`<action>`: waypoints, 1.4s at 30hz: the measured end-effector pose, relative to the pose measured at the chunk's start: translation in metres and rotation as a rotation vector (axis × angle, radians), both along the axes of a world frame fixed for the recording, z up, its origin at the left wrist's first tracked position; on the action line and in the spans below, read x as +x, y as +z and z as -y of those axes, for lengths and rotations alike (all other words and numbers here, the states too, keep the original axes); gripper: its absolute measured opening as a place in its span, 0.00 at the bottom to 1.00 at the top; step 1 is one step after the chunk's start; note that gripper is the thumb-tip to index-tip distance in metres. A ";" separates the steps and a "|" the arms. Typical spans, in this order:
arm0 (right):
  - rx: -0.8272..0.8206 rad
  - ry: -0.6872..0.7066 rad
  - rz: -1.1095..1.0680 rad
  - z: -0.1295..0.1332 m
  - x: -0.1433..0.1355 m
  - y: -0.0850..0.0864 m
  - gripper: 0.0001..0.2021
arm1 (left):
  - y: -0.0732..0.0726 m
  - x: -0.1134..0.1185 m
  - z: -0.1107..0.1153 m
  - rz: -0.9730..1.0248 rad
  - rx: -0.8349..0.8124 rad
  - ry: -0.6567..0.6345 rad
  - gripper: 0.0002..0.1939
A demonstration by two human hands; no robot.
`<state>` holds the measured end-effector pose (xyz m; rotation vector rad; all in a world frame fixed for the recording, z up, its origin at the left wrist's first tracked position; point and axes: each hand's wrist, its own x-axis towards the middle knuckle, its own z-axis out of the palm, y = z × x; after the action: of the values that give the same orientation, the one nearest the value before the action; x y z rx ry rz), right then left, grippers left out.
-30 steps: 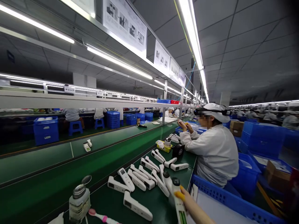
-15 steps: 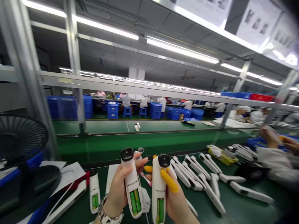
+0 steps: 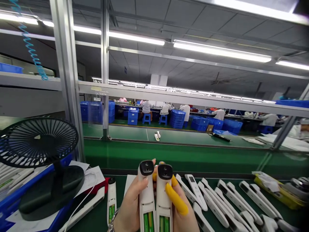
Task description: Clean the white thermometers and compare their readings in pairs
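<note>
Two white handheld infrared thermometers stand side by side in front of me, black lens ends up. My left hand (image 3: pixel 129 203) is closed around the left thermometer (image 3: pixel 146 187), its thumb on the front. My right hand (image 3: pixel 184 220), with yellow finger cots on thumb and fingers, is closed around the right thermometer (image 3: pixel 163 191). Both battery bays lie uncovered toward me, with green batteries (image 3: pixel 148 222) inside. The two bodies are very close together, perhaps touching. To the left of my left hand, another thermometer (image 3: pixel 111 196) with green batteries lies on the bench.
Several white thermometers (image 3: pixel 214 203) lie on the green bench to the right, near a yellow tray (image 3: pixel 280 193). A black fan (image 3: pixel 41 141) and a blue bin (image 3: pixel 61 209) are at left. Across the back runs a green belt (image 3: pixel 130 133) behind a metal post (image 3: pixel 105 96).
My hands have brought the two thermometers closer together, now side by side. The view has swung left, so the fan shows more fully and the co-worker's arm at right is out of view.
</note>
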<state>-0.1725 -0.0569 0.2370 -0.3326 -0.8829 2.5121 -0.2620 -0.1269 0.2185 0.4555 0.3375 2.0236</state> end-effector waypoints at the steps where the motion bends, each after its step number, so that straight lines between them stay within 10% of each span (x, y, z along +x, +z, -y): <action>1: 0.001 0.001 -0.009 -0.001 0.001 -0.001 0.27 | 0.000 0.001 0.000 -0.019 0.013 -0.007 0.25; 11: 0.244 -0.201 0.235 -0.034 -0.002 -0.034 0.35 | 0.003 -0.004 -0.004 -0.139 -0.252 0.320 0.13; 18: 0.259 -0.240 0.035 -0.040 -0.004 -0.023 0.33 | 0.010 -0.007 0.000 -0.098 -0.261 0.285 0.15; 24: 0.392 -0.205 -0.037 -0.038 -0.006 -0.020 0.35 | 0.010 0.005 -0.004 -0.265 -0.179 0.265 0.36; 42: 0.256 -0.103 0.102 -0.033 -0.011 -0.021 0.35 | 0.002 0.009 -0.017 -0.096 -0.316 0.232 0.26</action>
<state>-0.1830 -0.0235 0.2161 -0.4133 -1.1814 2.2718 -0.2532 -0.1098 0.2201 0.3264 0.7873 2.1247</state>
